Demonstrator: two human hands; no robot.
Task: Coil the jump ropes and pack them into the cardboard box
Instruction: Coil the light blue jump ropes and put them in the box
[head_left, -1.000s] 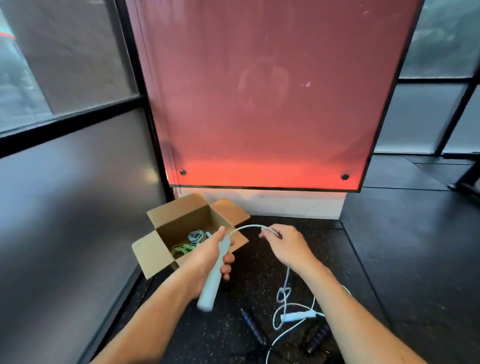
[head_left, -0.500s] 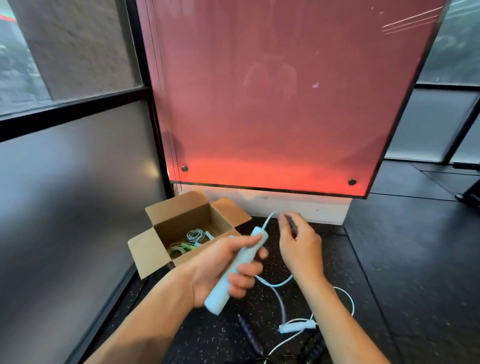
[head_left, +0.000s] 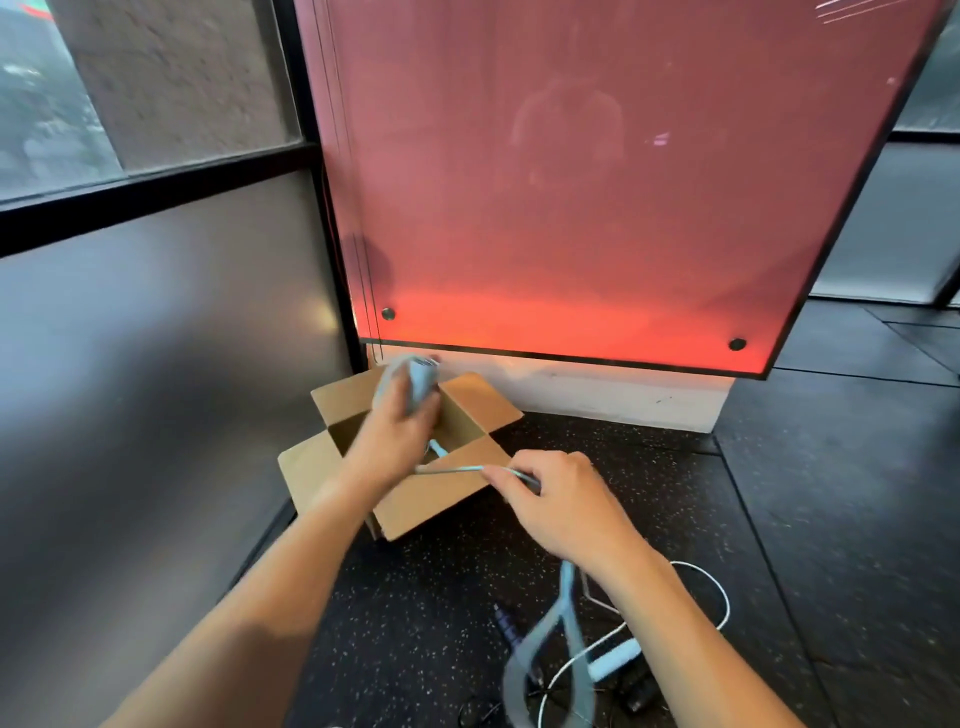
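Note:
My left hand (head_left: 397, 431) grips one pale blue handle (head_left: 422, 382) of a jump rope, held upright and blurred above the open cardboard box (head_left: 431, 501). My right hand (head_left: 563, 501) pinches the pale blue cord (head_left: 457, 469), which runs taut from the left hand across the box's front. A blurred loop of the same cord (head_left: 556, 644) hangs below my right wrist. The rope's other pale blue handle (head_left: 615, 659) lies on the floor. Most of the box's inside is hidden behind my left hand.
A dark-handled rope (head_left: 506, 626) and a thin white cord (head_left: 719, 597) lie on the black speckled floor near my right arm. A red panel (head_left: 597, 208) and white base stand just behind the box. A grey wall runs along the left.
My left hand has swung the handle up and forward over the box. My right hand has dropped lower, pulling the cord taut across the box front. The view has moved closer to the box.

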